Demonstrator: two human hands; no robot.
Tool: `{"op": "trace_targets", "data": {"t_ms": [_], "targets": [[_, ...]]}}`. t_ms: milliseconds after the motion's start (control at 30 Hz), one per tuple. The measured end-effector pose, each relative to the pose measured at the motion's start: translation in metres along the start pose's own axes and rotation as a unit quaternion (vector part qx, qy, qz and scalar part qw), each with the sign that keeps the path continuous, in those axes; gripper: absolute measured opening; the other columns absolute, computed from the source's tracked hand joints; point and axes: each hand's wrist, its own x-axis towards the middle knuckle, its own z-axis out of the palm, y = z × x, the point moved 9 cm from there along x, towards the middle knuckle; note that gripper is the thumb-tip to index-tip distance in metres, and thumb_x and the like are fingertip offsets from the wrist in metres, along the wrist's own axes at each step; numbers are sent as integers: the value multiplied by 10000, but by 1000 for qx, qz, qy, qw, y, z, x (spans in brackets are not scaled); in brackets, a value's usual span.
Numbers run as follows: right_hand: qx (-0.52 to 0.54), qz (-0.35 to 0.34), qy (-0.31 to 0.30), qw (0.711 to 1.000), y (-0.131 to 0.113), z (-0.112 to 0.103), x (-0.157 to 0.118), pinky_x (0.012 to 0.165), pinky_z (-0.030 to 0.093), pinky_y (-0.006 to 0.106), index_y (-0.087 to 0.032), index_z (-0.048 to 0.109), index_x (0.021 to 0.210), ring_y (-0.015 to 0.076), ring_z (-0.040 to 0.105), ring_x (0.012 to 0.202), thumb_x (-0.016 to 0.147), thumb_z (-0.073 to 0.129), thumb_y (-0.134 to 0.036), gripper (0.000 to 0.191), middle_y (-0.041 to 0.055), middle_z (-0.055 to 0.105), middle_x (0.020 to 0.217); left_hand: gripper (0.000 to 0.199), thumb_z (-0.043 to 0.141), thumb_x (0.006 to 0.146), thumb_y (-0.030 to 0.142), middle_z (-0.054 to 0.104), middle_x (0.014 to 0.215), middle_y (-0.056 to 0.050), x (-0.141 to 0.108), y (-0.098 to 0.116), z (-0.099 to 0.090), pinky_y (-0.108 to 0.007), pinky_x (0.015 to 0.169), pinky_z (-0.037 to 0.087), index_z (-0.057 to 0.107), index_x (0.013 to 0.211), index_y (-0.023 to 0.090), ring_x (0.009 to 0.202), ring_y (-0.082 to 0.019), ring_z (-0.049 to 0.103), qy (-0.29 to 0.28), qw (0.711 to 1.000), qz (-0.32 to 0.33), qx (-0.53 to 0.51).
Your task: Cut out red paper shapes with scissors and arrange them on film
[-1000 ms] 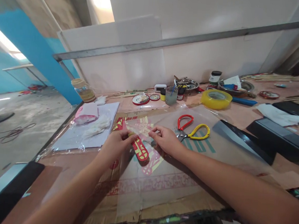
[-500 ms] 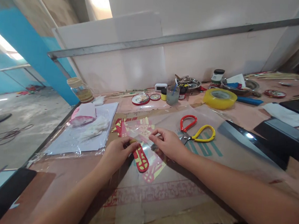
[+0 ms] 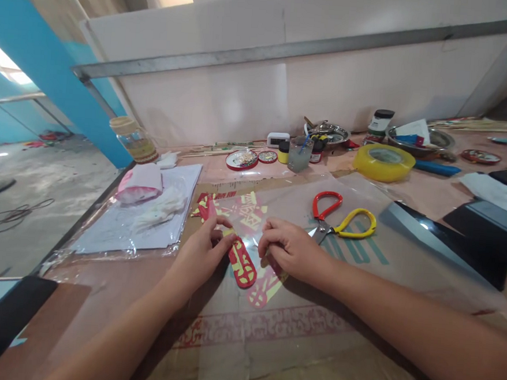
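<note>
My left hand (image 3: 201, 253) is closed, thumb and fingers pinching the upper end of a long red-and-yellow patterned cut-out (image 3: 243, 265) with a rounded lower tip. Just to its right, my right hand (image 3: 290, 249) has its fingers curled together in a pinch; what is in them, if anything, is hidden. Beyond that hand lie scissors (image 3: 325, 229) with one red and one yellow handle, spread apart, their blades partly behind my fingers. Beneath both hands is a clear plastic sheet (image 3: 268, 353), and more red-and-yellow patterned pieces (image 3: 250, 210) show around them.
Paper sheets (image 3: 103, 231) with a pink-and-white packet (image 3: 141, 183) lie left. A tape roll (image 3: 383, 171), a cup of cloudy liquid (image 3: 300, 157), paint jars and metal bowls stand at the back. Dark objects (image 3: 480, 229) lie right; the table edge is left.
My right hand has drawn slightly down and its fingers have curled in more. My left hand still grips the cut-out. The whole view has shifted a little.
</note>
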Motion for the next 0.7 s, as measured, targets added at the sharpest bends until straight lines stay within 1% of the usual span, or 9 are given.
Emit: {"op": "trace_targets", "data": {"t_ms": [67, 133, 200, 267, 333, 400, 467, 567, 700], "targets": [[1, 11, 0, 1000, 1, 0, 0, 592, 478, 176, -172, 669, 700, 84, 603, 651, 795, 439, -1, 301, 3, 533, 816, 219, 543, 908, 436, 528, 587, 79, 0, 2, 1, -249, 567, 344, 508, 1012, 247, 543, -148, 487, -11, 1000, 14, -5], [26, 30, -4, 999, 5, 2, 1, 556, 477, 168, -171, 677, 718, 81, 617, 636, 802, 430, -11, 306, 4, 536, 817, 200, 535, 914, 426, 537, 589, 77, 0, 2, 2, -247, 559, 337, 494, 987, 245, 533, -143, 479, -12, 1000, 12, -14], [74, 56, 3, 996, 12, 2, 1, 515, 475, 158, -169, 678, 736, 83, 644, 637, 820, 420, -37, 302, 11, 544, 848, 202, 544, 905, 426, 573, 612, 68, 0, 1, 1, -248, 564, 348, 491, 976, 245, 542, -145, 502, -3, 1000, 4, -24], [114, 90, 25, 989, 20, 0, 1, 481, 467, 148, -168, 678, 752, 77, 645, 610, 826, 414, -54, 297, 14, 561, 857, 209, 554, 897, 430, 601, 639, 58, 0, -1, 0, -252, 579, 367, 495, 977, 246, 561, -153, 534, 12, 1000, 4, -15], [135, 146, 48, 979, 31, -3, 0, 405, 415, 143, -172, 685, 777, 59, 569, 485, 821, 410, -66, 299, 4, 585, 782, 193, 542, 905, 424, 618, 682, 46, -1, 0, -1, -256, 594, 381, 500, 975, 249, 592, -159, 560, 24, 999, 17, 16], [150, 195, 61, 967, 40, -5, -1, 329, 332, 149, -173, 691, 799, 49, 450, 368, 813, 413, -77, 295, -14, 589, 671, 160, 506, 929, 407, 631, 738, 34, -3, 3, 0, -259, 615, 394, 504, 983, 256, 638, -165, 580, 23, 998, 37, 47], [179, 228, 67, 955, 46, -6, -3, 294, 280, 158, -175, 688, 810, 51, 396, 320, 812, 419, -94, 281, -23, 592, 612, 150, 459, 954, 390, 641, 780, 23, -6, 8, 2, -268, 633, 405, 506, 1024, 266, 665, -173, 589, 18, 995, 51, 80], [216, 246, 72, 942, 50, -4, -3, 292, 283, 164, -184, 677, 808, 64, 419, 319, 809, 430, -110, 258, -20, 621, 599, 174, 415, 971, 367, 658, 816, 11, -10, 15, 3, -287, 642, 408, 471, 1103, 270, 659, -187, 593, 21, 989, 53, 140], [208, 226, 71, 949, 47, -4, -3, 295, 309, 170, -192, 671, 790, 74, 432, 316, 807, 454, -129, 227, -29, 617, 563, 120, 408, 967, 333, 671, 861, 1, -9, 20, 7, -294, 658, 406, 470, 1036, 256, 714, -203, 631, 6, 980, 54, 189]]}}
